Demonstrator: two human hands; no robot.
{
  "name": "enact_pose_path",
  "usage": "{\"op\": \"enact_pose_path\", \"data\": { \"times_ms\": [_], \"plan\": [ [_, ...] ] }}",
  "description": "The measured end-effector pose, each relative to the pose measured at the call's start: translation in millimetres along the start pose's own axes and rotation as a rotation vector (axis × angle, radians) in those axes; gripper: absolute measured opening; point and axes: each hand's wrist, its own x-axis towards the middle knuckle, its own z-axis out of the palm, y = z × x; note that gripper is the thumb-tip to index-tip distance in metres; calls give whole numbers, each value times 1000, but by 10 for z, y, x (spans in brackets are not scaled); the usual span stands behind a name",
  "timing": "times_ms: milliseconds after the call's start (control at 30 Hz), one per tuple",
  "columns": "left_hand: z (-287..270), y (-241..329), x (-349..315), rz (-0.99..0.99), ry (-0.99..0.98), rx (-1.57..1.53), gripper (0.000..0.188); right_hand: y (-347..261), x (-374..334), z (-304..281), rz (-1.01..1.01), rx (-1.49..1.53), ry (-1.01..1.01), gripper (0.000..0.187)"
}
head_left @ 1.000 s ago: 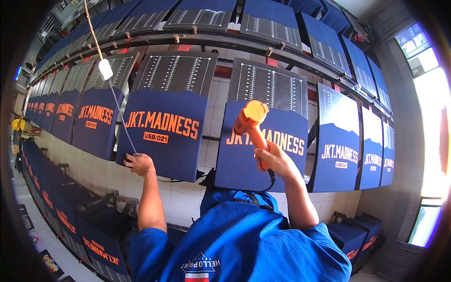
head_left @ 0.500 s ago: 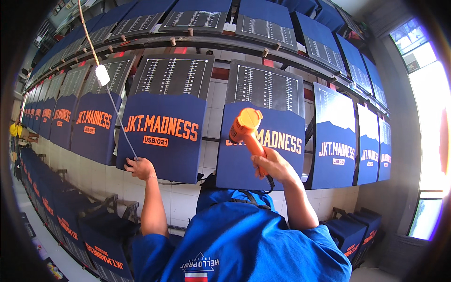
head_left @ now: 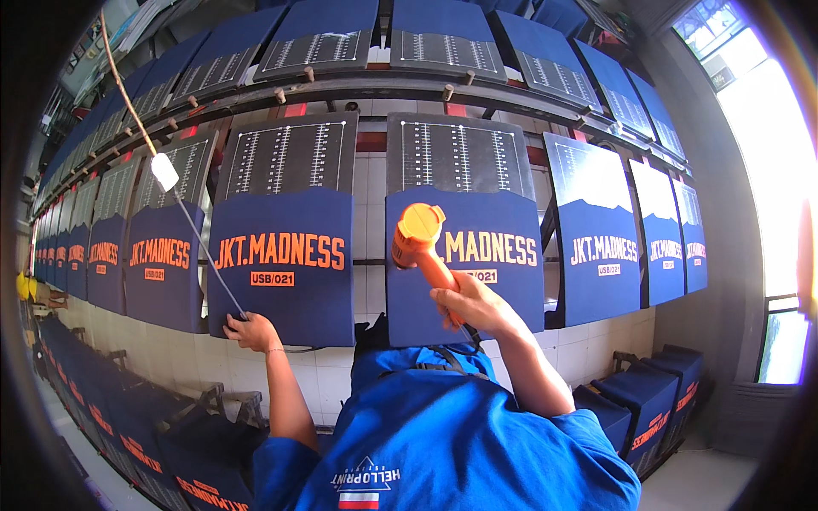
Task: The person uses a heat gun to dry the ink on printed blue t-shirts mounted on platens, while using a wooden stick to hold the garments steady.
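Observation:
My right hand (head_left: 477, 302) is wrapped round the handle of an orange heat gun (head_left: 421, 224). It is held above a navy fabric panel (head_left: 511, 311) with orange block lettering, hiding the left part of the print. My left hand (head_left: 253, 331) pinches a thin dark cord (head_left: 204, 247) by the lower left edge of the neighbouring printed navy panel (head_left: 311, 311). That cord slants up to a white plug connector (head_left: 164, 172), which hangs from a yellowish cord (head_left: 119, 81). Both panels lie on dark boards (head_left: 456, 157) with white ruler markings.
A long row of similar boards runs left and right, and another row (head_left: 447, 51) stands behind a rail with pegs. Behind me are more printed panels (head_left: 643, 400). A bright window (head_left: 767, 170) is at the right. Someone in yellow (head_left: 34, 289) is far left.
My view has shifted, so the boards sit lower and further left. The heat gun has moved slightly left over its panel. My left hand still holds the cord near the same panel edge.

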Motion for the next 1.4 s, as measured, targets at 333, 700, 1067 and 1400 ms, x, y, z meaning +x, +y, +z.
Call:
{"op": "enact_pose_path", "data": {
  "times_ms": [333,700,1067,1400],
  "plan": [
    [22,-184,-13,-43,3,3,48,-63,180,-67,-86,1,83,27],
    [-109,-423,47,-76,90,14,48,224,-490,-379,62,90,106,22],
    [-19,-561,129,-65,124,9,47,193,-308,-305,-7,70,103,24],
    [-48,-408,54,-65,95,-51,47,174,-372,-435,49,27,121,26]
  ]
}}
